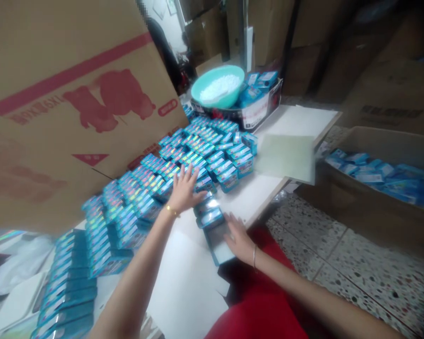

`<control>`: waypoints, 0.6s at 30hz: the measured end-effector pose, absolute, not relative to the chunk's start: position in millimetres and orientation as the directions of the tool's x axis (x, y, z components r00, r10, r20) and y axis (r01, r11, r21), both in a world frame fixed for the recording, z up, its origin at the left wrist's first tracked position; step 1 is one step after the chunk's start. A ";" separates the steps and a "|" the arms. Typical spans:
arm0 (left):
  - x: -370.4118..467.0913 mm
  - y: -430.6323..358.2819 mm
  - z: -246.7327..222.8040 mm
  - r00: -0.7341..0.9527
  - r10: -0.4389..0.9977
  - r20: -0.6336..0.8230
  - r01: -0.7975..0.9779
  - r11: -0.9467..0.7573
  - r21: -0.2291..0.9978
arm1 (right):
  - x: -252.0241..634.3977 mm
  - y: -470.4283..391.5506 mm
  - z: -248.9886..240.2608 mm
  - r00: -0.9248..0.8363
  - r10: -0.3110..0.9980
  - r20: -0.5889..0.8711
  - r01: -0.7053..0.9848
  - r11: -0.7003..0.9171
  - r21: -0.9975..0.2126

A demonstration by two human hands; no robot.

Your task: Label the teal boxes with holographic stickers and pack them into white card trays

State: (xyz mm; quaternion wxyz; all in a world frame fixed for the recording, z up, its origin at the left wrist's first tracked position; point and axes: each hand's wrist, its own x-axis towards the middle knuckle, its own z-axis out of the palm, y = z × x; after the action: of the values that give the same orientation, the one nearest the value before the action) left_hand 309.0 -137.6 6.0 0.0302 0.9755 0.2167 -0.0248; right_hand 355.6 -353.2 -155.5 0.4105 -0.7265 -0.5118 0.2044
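My left hand (pixel 185 190) reaches over the rows of small blue boxes (pixel 198 141), its fingers spread and nothing visibly held. Its thumb comes near a shiny blue box at the front of the rows. My right hand (pixel 239 239) lies against the right side of an open blue carton (pixel 215 252) with a pale inside, at the table's near edge. Its fingers are stretched out, and whether they press on the carton is blurred. Shiny blue packs (pixel 212 216) sit at the carton's far end.
A big brown cardboard box (pixel 120 141) stands along the left. At the back, a turquoise bowl (pixel 217 101) of white pieces rests on a tray of blue boxes. A pale sheet (pixel 286 155) overhangs the white table's right edge. A floor carton (pixel 374 141) holds blue boxes.
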 end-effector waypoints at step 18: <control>358.7 -95.7 -24.6 0.921 0.388 -0.037 0.384 -0.919 -0.090 | 351.8 -354.9 -156.6 0.383 0.911 0.151 0.651 -0.150 -0.744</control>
State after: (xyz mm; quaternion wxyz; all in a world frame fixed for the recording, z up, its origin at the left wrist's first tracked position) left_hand 358.7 -95.7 -24.6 -0.0403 0.9792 0.1971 -0.0271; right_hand 351.8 -354.9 -156.6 0.3812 -0.7390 -0.5287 0.1706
